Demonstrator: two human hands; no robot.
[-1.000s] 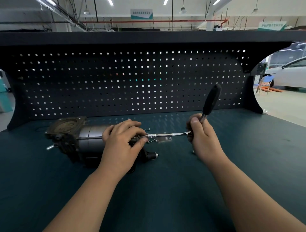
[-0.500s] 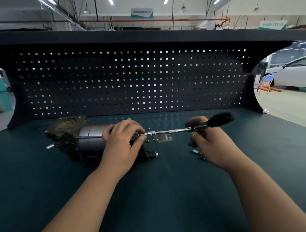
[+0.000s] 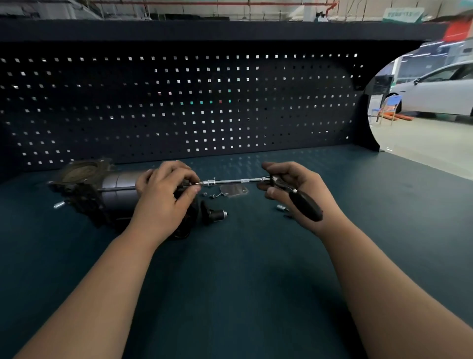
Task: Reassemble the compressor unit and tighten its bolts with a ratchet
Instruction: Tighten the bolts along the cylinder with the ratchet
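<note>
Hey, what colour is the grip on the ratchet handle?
Black; the ratchet handle shows best in the head view.

Left hand (image 3: 163,197) hides compressor (image 3: 116,191) right end; loose fasteners (image 3: 211,195) too small to identify.

A: Logged the surface (image 3: 230,281): dark teal, plain, no pattern.
B: Behind it, the pegboard (image 3: 179,102): near-black navy, with an even grid of small square holes. Most show white, a few teal, one reddish.
A: The compressor unit (image 3: 120,189): grey metal barrel, black ends, brownish ring on its left face.
B: The ratchet (image 3: 304,202): black handle, silver shaft with one knurled band.
A: Small plate (image 3: 234,191): pale silver.
B: Background: white car (image 3: 440,94), blue chair (image 3: 391,105), red pipe (image 3: 230,3) overhead.
</note>
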